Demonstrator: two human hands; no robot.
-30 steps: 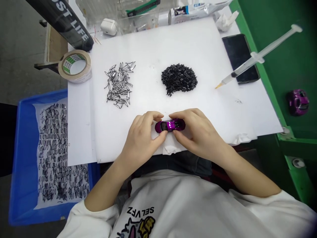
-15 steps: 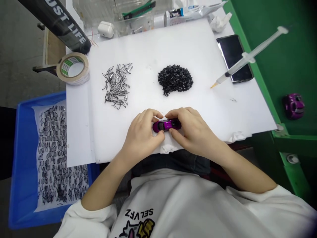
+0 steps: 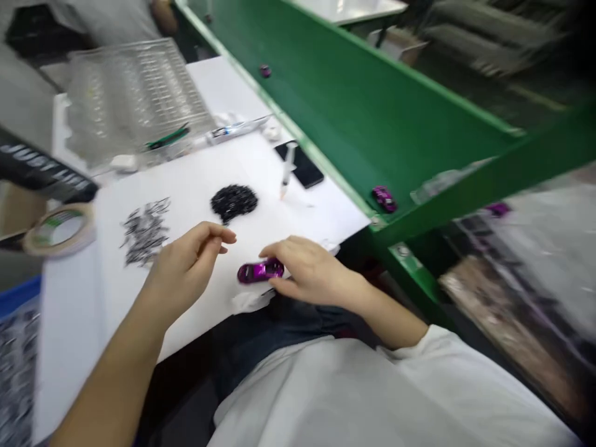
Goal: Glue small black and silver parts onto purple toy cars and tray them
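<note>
1. Purple toy car in your grip, beside a long green trough, the largest thing in view, which slants away on your right with a second purple car on its floor.
2. White foam board spreads before you; the toy car is at its near edge, just beyond a crumpled white tissue.
3. Your right hand wraps the car's right-hand end, pinching it between thumb and fingers. Your left hand is near the car but apart from it, over the board, with fingers curled and thumb drawn in close.
4. Roof up, the car has its long axis running left to right across your front, its right end a touch higher in view. Judging by its outline, the nose points left, toward your left hand; motion blur leaves that, and whether your left fingertips meet, short of certain.
5. Smallest of all, black pieces lie heaped and outlined pieces scattered on the board. By that measure the work looks midway: one car set apart in the trough, this one in hand, many pieces left unused.
</note>
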